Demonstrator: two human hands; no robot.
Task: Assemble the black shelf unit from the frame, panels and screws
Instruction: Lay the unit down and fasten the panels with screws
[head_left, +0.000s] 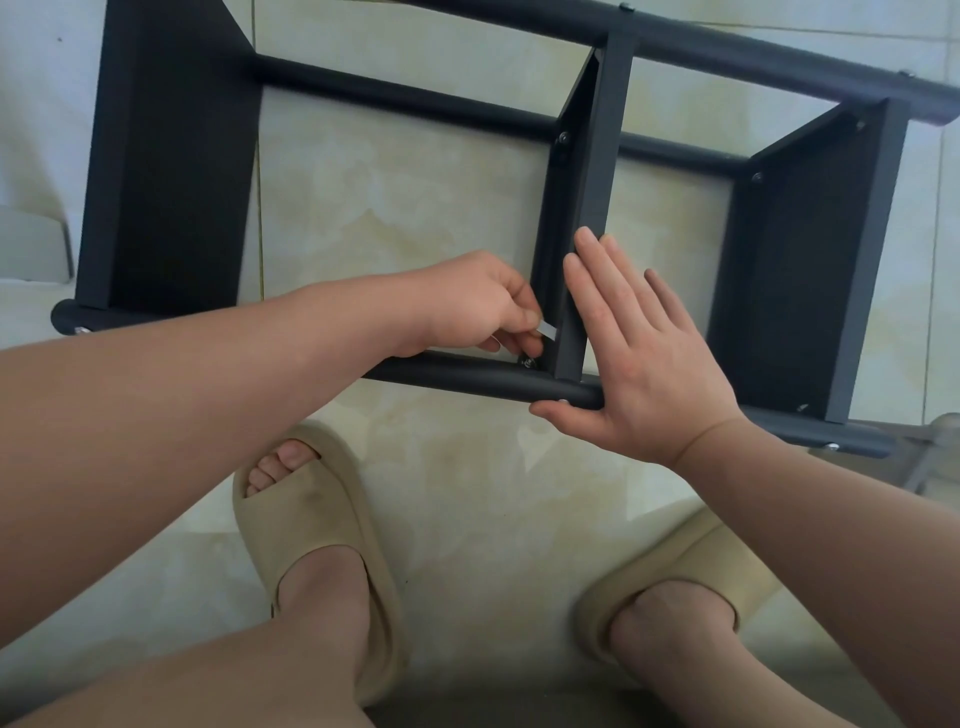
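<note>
Fingers on tool; shelf unit lengthwise left-right.

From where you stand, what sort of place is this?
Likely a room in a home: pale glossy floor tiles, beige slippers on bare feet, and a black shelf unit lying on them.
</note>
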